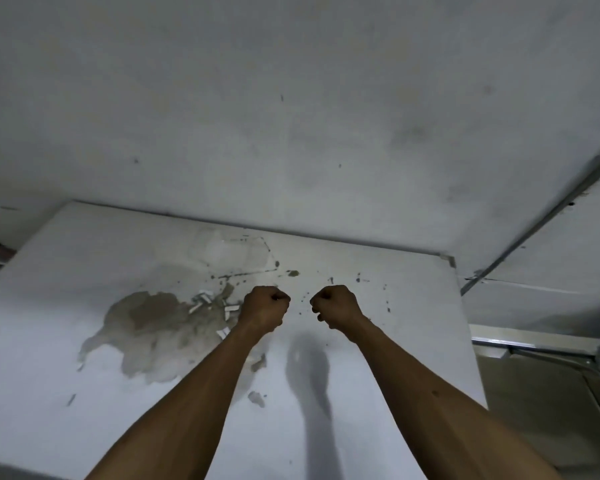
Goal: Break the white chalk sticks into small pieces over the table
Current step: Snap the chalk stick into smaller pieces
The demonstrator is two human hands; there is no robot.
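Both my arms reach out over a white table (378,358). My left hand (264,308) and my right hand (336,306) are curled into fists, a short gap apart, above the table's middle. Whether either fist encloses chalk is hidden by the fingers. Several small white chalk pieces (201,301) lie on the table just left of my left hand, and a few more (223,332) sit under my left wrist.
A large brownish patch of worn paint (146,327) spreads over the table's left half. The table's far edge meets a grey wall (291,116). A metal conduit (534,233) runs diagonally at the right. The floor and a metal frame (568,362) lie beyond the right edge.
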